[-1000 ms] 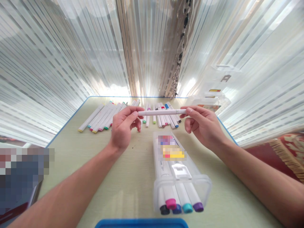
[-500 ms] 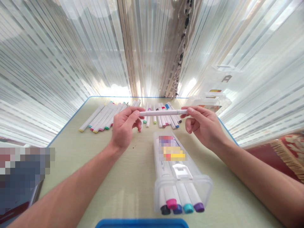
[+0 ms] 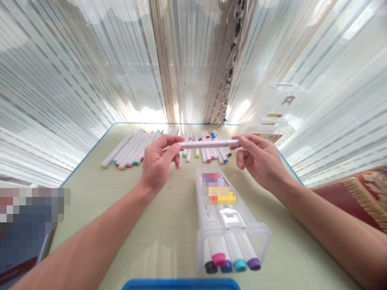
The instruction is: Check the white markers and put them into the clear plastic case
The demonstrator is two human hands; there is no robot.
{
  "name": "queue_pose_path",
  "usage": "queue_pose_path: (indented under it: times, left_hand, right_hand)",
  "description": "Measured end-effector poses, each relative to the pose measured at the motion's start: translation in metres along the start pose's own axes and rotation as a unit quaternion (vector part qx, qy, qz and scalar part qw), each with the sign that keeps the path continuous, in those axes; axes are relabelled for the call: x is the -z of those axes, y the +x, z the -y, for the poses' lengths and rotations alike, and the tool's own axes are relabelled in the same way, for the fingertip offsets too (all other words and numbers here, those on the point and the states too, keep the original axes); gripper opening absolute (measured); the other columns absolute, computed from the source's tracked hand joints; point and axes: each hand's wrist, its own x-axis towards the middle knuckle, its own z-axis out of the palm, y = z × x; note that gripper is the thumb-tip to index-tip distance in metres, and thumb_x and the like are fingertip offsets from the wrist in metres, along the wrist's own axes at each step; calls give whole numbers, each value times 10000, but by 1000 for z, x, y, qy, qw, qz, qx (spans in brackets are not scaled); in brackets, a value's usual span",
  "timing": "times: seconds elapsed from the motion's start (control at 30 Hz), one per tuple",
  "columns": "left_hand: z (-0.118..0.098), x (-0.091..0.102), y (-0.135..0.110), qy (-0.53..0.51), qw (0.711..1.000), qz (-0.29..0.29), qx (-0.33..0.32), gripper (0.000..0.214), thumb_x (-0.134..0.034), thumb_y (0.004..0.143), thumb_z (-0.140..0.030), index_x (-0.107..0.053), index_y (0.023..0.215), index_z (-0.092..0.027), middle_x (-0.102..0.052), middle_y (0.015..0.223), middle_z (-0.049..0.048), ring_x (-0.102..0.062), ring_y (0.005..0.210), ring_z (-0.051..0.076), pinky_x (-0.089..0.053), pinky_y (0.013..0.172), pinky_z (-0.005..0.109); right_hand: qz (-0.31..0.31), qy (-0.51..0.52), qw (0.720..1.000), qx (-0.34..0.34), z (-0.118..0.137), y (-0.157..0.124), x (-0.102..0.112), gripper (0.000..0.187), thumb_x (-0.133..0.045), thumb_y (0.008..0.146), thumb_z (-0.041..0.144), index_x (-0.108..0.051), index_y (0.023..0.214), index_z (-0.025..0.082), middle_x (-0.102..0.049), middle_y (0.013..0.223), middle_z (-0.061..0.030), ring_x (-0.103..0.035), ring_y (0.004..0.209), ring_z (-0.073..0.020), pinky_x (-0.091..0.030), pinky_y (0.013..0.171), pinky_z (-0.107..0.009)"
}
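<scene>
A white marker pen (image 3: 208,144) is held level above the table, one end in each hand. My left hand (image 3: 159,163) pinches its left end, and my right hand (image 3: 256,159) pinches the right end between thumb and fingers. The fingers hide both tips of the pen. Below and between the hands lies a clear plastic marker case (image 3: 211,217) with a white latch. Inside it are several white markers with black, pink, blue, turquoise and purple ends facing me.
Many white markers (image 3: 130,149) with coloured ends lie at the back left, and another group (image 3: 211,153) at the back middle. An opened clear plastic box (image 3: 266,125) stands at the back right. Striped curtains (image 3: 187,60) hang behind the blue-edged table (image 3: 169,225).
The marker pen has shifted very slightly to the right between my hands. Both hands keep their pinch on it, and the case has not moved.
</scene>
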Motion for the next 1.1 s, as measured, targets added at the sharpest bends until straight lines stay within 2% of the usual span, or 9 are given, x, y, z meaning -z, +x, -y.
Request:
queue_pose_path:
  times: [0.23, 0.73, 1.1]
  left_hand:
    - [2, 2, 0, 10, 1000, 4, 1, 154, -665, 830, -254, -712, 930, -146, -612, 713, 7, -554, 490, 97, -475, 452, 250]
    - [1, 1, 1, 7, 1000, 3, -11, 128, -661, 815, -220, -698, 917, -153, -601, 763, 0, -549, 491, 85, -482, 461, 256]
    - [2, 0, 2, -7, 1000, 4, 22, 172, -680, 836, -282, -720, 894, -125, -599, 630, -6, -542, 469, 96, -454, 423, 238]
  right_hand:
    - [-3, 4, 1000, -1, 0, -1, -1, 184, -774, 793, 343, -728, 885, 190, -701, 750, -14, -525, 407, -64, -385, 373, -227]
    - [-12, 11, 1000, -1, 1, -1, -1, 141, -778, 778, 285, -748, 881, 194, -650, 618, 12, -515, 386, -73, -369, 372, -221]
    - [-7, 10, 1000, 2, 3, -3, -3, 123, -758, 792, 266, -736, 881, 184, -571, 446, 33, -498, 365, -93, -351, 374, -212]
